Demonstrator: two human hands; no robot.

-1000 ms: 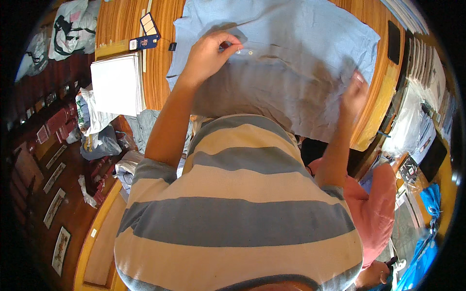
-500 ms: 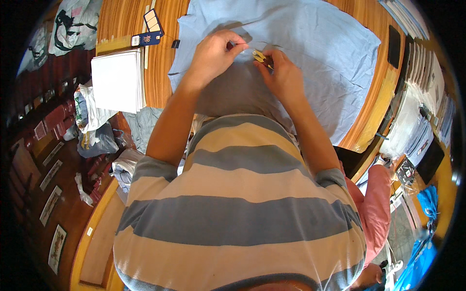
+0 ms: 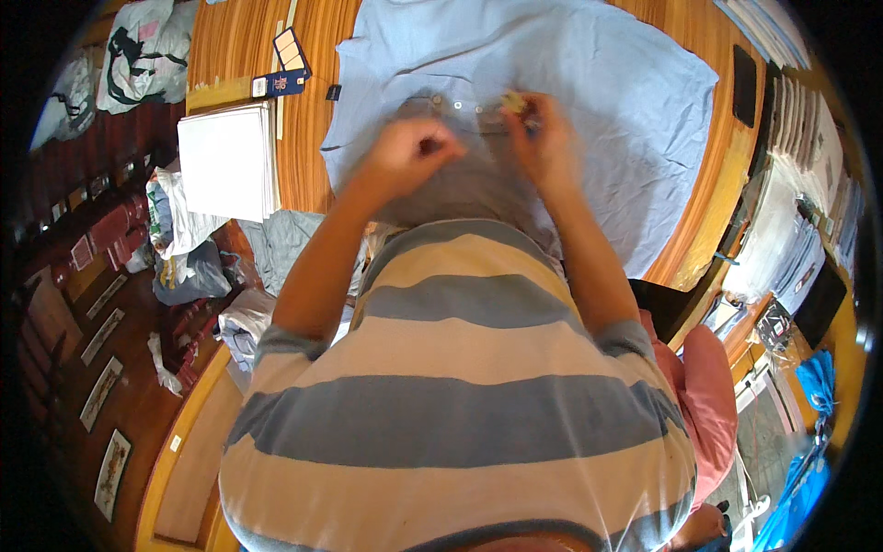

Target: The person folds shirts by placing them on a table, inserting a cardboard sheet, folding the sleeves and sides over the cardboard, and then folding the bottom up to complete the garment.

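A light blue shirt (image 3: pixel 635 129) lies spread over the wooden table, with a row of small buttons (image 3: pixel 457 105) along its placket. My right hand (image 3: pixel 550 143) is closed around small yellow thread snips (image 3: pixel 512 102), just right of the buttons; motion blurs their blades. My left hand (image 3: pixel 409 155) hovers over the shirt, nearer to me than the buttons, with thumb and fingers pinched together. Whether anything thin is between those fingertips is too blurred to tell.
Left of the shirt are a stack of white sheets (image 3: pixel 226 161) and dark blue tags (image 3: pixel 279 85). A black phone (image 3: pixel 745 86) rests at the table's right edge. Beyond it stand packed garments (image 3: pixel 805 129). Plastic bags (image 3: pixel 189 267) sit at lower left; a person's pink-clothed limb (image 3: pixel 710 396) is at lower right.
My left hand has drawn back toward me and left, away from the snips, uncovering the buttons. My right hand stays near its place, with the snips still in it.
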